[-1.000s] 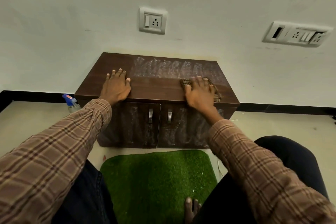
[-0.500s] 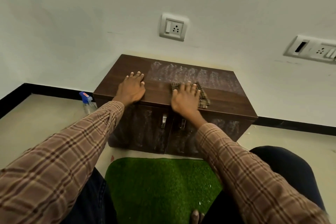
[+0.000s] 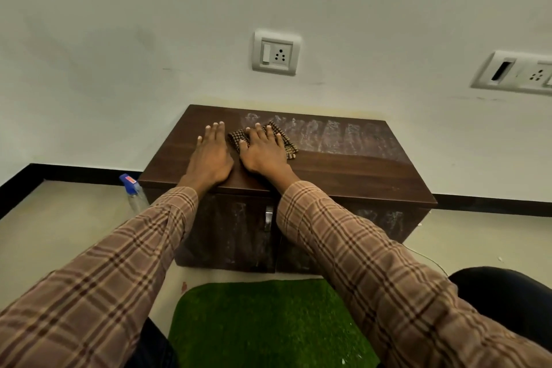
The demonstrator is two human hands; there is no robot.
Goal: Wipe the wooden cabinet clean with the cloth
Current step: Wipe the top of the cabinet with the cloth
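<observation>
Your cloth (image 3: 285, 140) is a small checked rag in brown and tan, soft and limp, light enough to bunch or skid if you only drag it by a corner. So you take it the way your right hand (image 3: 264, 151) has it now: palm flat on top, fingers spread and straight, pressing it down against the wood. That spreads the pressure and should keep the fabric from rolling up under the heel of your palm. Its corners poke out past your fingertips and to the right of your hand.

It lies on the top of the wooden cabinet (image 3: 343, 172), left of the middle and toward the back, just beside your left hand (image 3: 210, 155), which rests flat with fingers straight on bare wood and holds nothing. That hand looks like a brace only.

The cabinet is a low, dark brown box on the floor against the wall, stiff and probably heavy enough not to shift under a firm wipe. Its top looks smooth, so the cloth should slide easily. A whitish, streaky film runs along the back strip of the top (image 3: 334, 134), from your right fingers out to the right; the front band looks darker and cleaner. The doors (image 3: 236, 236) below also show pale smears, so judge them as not yet wiped.
</observation>
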